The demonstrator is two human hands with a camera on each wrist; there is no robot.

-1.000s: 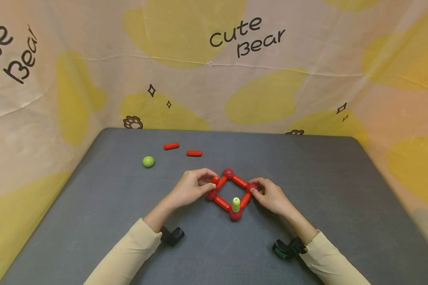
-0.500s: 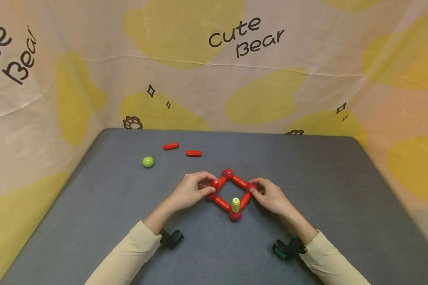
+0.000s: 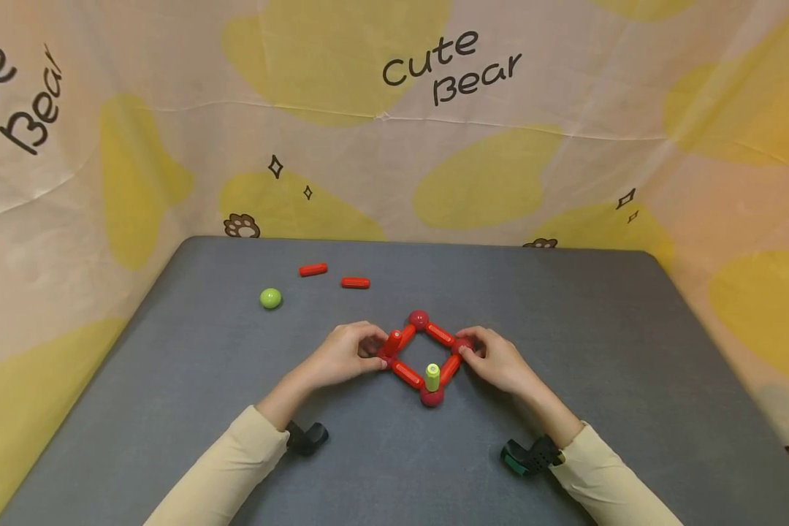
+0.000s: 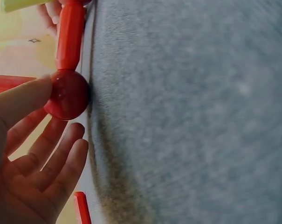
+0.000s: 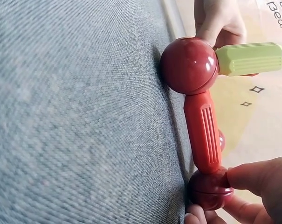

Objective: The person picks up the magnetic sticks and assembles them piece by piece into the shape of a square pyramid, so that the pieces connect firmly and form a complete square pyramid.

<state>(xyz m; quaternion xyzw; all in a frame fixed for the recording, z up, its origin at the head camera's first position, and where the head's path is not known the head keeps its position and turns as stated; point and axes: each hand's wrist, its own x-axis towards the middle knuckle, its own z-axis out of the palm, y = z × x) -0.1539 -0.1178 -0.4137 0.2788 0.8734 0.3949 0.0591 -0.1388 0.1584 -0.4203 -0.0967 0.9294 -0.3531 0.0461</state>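
Red rods and red balls form a diamond frame on the table, with balls at its corners. My left hand holds the left corner ball between thumb and fingers. From that ball rises a red rod, leaning slightly; in the left wrist view my thumb partly covers it. My right hand pinches the right corner ball with thumb and fingers. A light green rod stands upright on the near corner ball. The far corner ball has no hand on it.
Two loose red rods, a left one and a right one, lie towards the back of the grey table. Left of them is a light green ball. A patterned cloth hangs behind the table.
My left fingers have slid off the upper part of the red rod, down and left to its corner ball. The rod now shows more fully, standing on that ball. My right hand keeps its hold.
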